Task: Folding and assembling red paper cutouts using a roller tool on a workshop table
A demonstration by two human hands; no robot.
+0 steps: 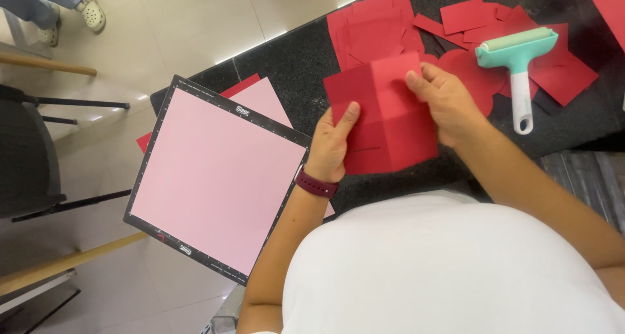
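Observation:
Both of my hands hold a folded red paper piece [390, 122] above the black countertop [293, 60]. My left hand [332, 145] grips its left edge with the thumb pressed on top; a dark red watch band sits on that wrist. My right hand [446, 99] pinches the upper right part, where a lighter red flap stands up along a fold. The piece shows several crease lines and a thin slit near its lower left.
A black cutting mat with a pink sheet [215, 178] overhangs the counter's left edge. Several red paper cut-outs [377, 28] lie at the back, beside a teal roller with a white handle [517, 57]. Chairs [26, 158] and another person's feet [88, 12] are at left.

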